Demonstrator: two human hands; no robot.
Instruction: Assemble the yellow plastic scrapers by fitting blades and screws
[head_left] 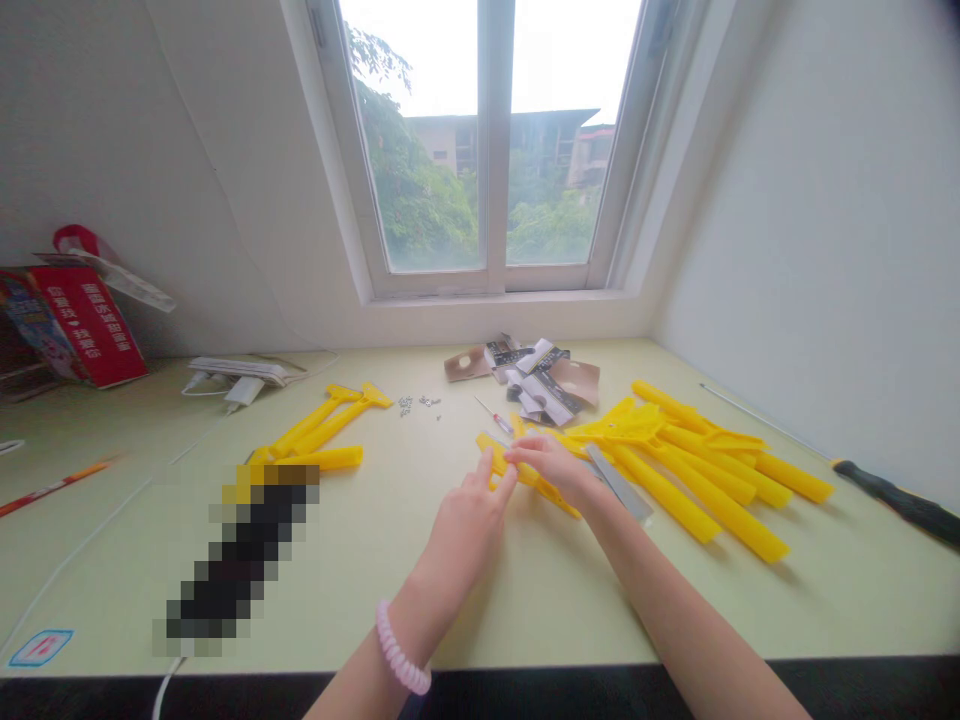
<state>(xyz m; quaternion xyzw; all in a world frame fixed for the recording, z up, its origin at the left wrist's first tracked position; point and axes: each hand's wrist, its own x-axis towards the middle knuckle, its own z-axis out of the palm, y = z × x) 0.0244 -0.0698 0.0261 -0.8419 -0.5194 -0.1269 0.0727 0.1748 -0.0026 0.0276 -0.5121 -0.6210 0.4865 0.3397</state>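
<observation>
A yellow plastic scraper [551,490] lies at the middle of the table, its head [487,445] toward the window. My left hand [469,515] has its fingers and thumb closed on the head. Above the same head, my right hand [551,465] is pinched, fingertips down; whatever it holds is too small or hidden. A grey metal strip [619,485] lies just right of my right wrist. Beyond my hands is a small screwdriver [493,412]. Small metal screws [406,405] are scattered to its left.
Several yellow scrapers [705,470] are piled on the right, with others [319,425] at the left. Torn cardboard packaging [544,380] lies at the back. A long black-handled tool [892,500], a power strip [236,372], a red box [90,325] and a pixelated dark object [244,560] surround the work area.
</observation>
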